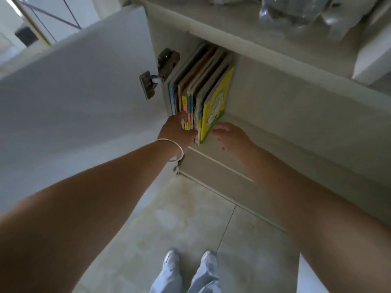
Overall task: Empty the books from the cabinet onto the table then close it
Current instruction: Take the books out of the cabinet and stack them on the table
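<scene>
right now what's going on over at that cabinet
A person is reaching into the open cabinet with both hands. The left hand is against the spines of a row of upright books, and the right hand is at the yellow-green book on the row's right end. The door is swung wide open and the books are not out yet.

Dim, flat daylight comes from about ten o'clock. Both forearms are shadowed. Wide-angle distortion bends the cabinet door and edges. The clear plastic at one o'clock is blurred, perhaps bottles.
</scene>
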